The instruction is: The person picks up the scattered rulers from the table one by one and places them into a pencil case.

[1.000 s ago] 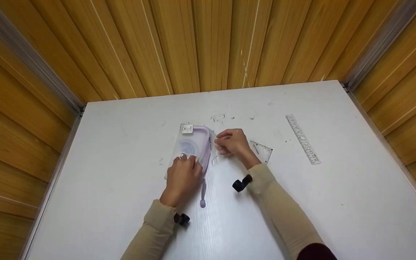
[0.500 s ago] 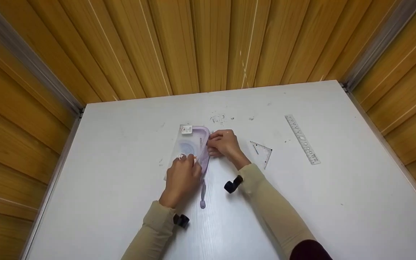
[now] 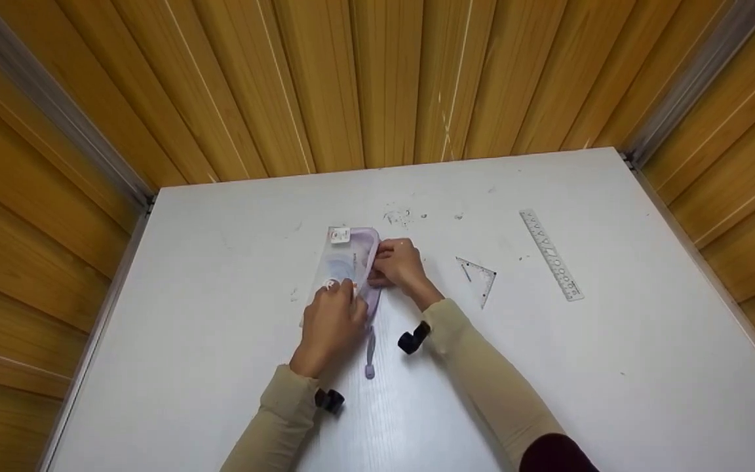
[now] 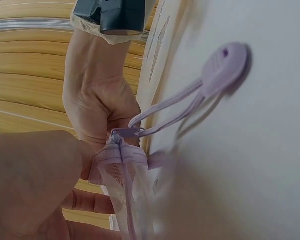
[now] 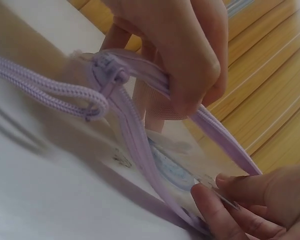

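Observation:
A translucent zip pouch with lilac trim (image 3: pixel 367 233) lies on the white table, its mouth facing right. My left hand (image 3: pixel 333 321) grips its near part; in the right wrist view those fingers pinch the upper zip edge (image 5: pixel 217 130) and spread the mouth. At the opening, my right hand (image 3: pixel 400 265) pinches a thin clear plastic piece (image 5: pixel 229 201), partly inside the pouch; its full shape is hidden. A bluish, rounded flat thing (image 5: pixel 172 170) shows inside. The lilac pull cord (image 4: pixel 225 70) hangs from the zip's near end.
A clear triangular set square (image 3: pixel 480 267) lies right of my right hand. Farther right is a clear ruler with cut-out shapes (image 3: pixel 551 255). Dark marks (image 3: pixel 397 216) spot the white table (image 3: pixel 220 295). Wood-look panels (image 3: pixel 384 78) stand behind it.
My right hand has moved left with the clear plastic piece, from beside the pouch to its mouth, uncovering the set square. The left hand has kept its place.

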Action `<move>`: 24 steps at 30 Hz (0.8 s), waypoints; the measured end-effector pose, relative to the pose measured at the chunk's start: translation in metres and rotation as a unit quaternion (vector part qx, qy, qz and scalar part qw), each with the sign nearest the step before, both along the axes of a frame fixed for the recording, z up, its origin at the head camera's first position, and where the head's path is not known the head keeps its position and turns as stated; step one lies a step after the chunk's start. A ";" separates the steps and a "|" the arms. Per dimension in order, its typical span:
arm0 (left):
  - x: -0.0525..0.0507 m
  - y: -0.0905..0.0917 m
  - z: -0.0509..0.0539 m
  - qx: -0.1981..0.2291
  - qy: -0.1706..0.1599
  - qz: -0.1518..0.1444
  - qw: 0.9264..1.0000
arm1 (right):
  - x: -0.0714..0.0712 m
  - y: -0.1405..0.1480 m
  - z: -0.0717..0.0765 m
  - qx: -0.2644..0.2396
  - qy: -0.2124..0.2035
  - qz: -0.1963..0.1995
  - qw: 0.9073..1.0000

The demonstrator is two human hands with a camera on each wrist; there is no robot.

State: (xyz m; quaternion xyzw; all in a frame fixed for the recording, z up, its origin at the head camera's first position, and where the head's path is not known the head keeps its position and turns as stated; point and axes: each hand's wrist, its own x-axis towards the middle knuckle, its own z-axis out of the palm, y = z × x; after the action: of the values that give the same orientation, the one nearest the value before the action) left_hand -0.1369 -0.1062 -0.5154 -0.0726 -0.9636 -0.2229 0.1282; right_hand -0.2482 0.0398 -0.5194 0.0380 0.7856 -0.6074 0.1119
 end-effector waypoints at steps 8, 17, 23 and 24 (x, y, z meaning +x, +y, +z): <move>0.001 0.000 0.000 -0.006 0.010 0.003 1.000 | 0.001 -0.001 -0.001 -0.050 -0.021 0.020 0.998; 0.001 -0.001 -0.003 -0.010 0.035 -0.007 0.999 | 0.003 -0.006 0.000 0.102 0.055 0.018 0.993; 0.000 -0.001 -0.004 -0.007 0.037 -0.007 0.999 | 0.006 -0.009 -0.001 0.073 0.046 0.007 0.996; 0.000 -0.001 -0.004 -0.006 0.038 -0.007 0.999 | 0.006 -0.009 -0.001 0.072 0.046 0.005 0.996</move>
State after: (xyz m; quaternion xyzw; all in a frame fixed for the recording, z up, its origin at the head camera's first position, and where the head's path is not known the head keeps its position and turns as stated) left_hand -0.1367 -0.1068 -0.5192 -0.0885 -0.9590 -0.2147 0.1623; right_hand -0.2427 0.0310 -0.5209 0.0141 0.8315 -0.5502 0.0755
